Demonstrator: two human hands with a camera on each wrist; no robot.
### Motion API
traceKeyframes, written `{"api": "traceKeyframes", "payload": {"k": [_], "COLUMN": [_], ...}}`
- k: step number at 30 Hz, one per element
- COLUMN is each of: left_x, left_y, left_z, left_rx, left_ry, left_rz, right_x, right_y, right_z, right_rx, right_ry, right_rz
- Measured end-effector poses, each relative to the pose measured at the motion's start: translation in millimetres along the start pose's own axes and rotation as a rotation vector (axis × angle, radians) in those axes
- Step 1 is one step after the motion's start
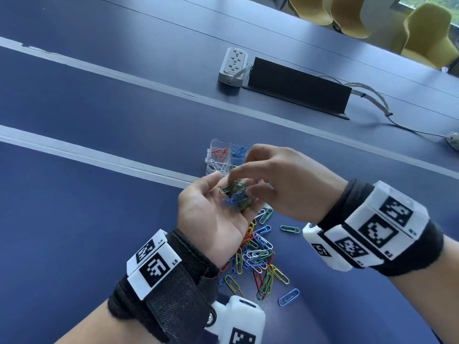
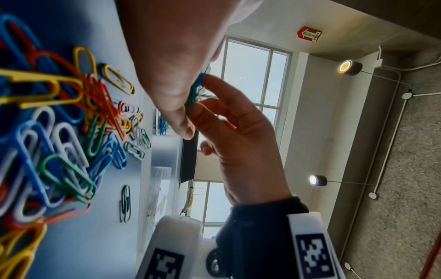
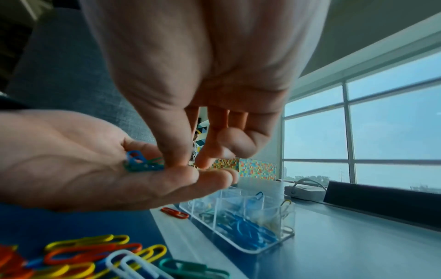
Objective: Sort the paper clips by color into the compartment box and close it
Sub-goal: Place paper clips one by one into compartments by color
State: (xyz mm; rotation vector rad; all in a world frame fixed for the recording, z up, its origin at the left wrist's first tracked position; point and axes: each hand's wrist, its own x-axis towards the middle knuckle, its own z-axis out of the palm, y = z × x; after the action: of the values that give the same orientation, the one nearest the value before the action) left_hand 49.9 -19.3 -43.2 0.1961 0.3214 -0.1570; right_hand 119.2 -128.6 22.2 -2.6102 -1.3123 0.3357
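Observation:
My left hand [image 1: 211,214] is turned palm up above the table and carries a small bunch of blue and green paper clips [image 1: 234,196] [image 3: 143,164] on its palm and fingers. My right hand [image 1: 280,180] reaches down from the right, its thumb and forefinger touching the bunch; in the right wrist view no clip shows between their tips. Beyond the hands stands the clear compartment box [image 1: 218,155] [image 3: 238,245], open, with red, blue, white and green clips in separate cells. A mixed pile of clips [image 1: 255,254] [image 2: 59,132] lies under my hands.
A white power strip [image 1: 232,65], a raised black cable flap [image 1: 298,88] and cables [image 1: 372,95] sit farther back. Single clips lie apart: green [image 1: 290,228], blue [image 1: 288,297], red [image 3: 175,213] beside the box. Yellow chairs [image 1: 422,33] stand beyond the table.

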Motion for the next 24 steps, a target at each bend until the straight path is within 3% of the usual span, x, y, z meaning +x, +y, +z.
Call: {"api": "traceKeyframes", "payload": {"k": [6,14,17,20,22,24], "left_x": [1,-1,-1,-1,-1,-1], "left_y": [2,1,1,3,5,5], "left_z": [1,0,1,3,3,2], "left_rx": [0.010,0.002,0.024,0.022,0.025,0.035], "left_ry": [0.019,0.008,0.026,0.069,0.085,0.088], "left_rz": [0.023,-0.003,0.008,0.036,0.040,0.039], "right_x": [0,1,-1,-6,-9,-10], "right_y": [4,2,1,-4,-10,-14], "right_z": [-4,-1,-4,-8,-5,0], "right_rx": [0.032,0.016,0.152,0.333,0.209,0.063], "right_ry": [0.088,0.084,0.157,0.045,-0.060,-0.050], "right_rz": [-0.024,-0.004,0.032,0.090,0.059,0.002]}}
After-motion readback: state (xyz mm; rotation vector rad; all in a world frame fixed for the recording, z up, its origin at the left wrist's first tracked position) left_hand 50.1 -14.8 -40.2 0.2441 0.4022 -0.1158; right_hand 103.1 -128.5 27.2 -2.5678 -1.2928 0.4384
